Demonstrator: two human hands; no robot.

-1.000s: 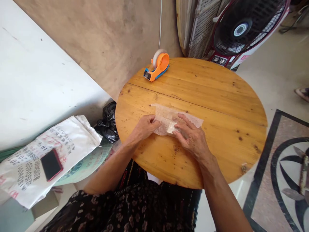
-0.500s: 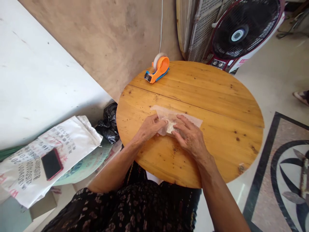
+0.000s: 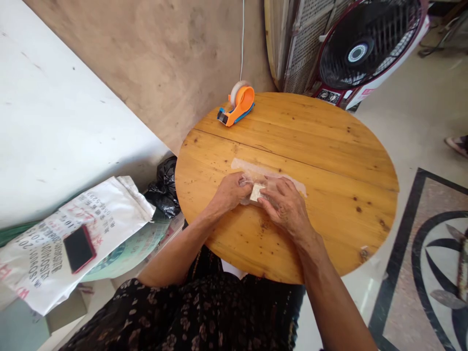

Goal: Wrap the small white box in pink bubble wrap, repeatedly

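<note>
On the round wooden table lies a small pale block [image 3: 257,193], partly covered by a translucent wrapping sheet [image 3: 296,185]. My left hand [image 3: 231,191] pinches the sheet at the block's left end, with thumb and fingers together. From the right, my right hand [image 3: 287,200] curves its fingers over the block's other end and the sheet there. The fingers hide both ends of the block. Behind them, the far strip of the sheet rests flat on the wood. What the block is made of I cannot make out.
An orange tape dispenser [image 3: 240,105] stands at the back of the wooden table [image 3: 329,156]. Behind the table's right side is a fan [image 3: 360,53]. At left, a phone [image 3: 79,248] lies on a white printed sack [image 3: 47,243], near a black plastic bag [image 3: 165,187].
The sheet's near part has been drawn over the block, leaving less of it spread out behind. My left fingers have closed further at the block's left end. The view has shifted slightly.
</note>
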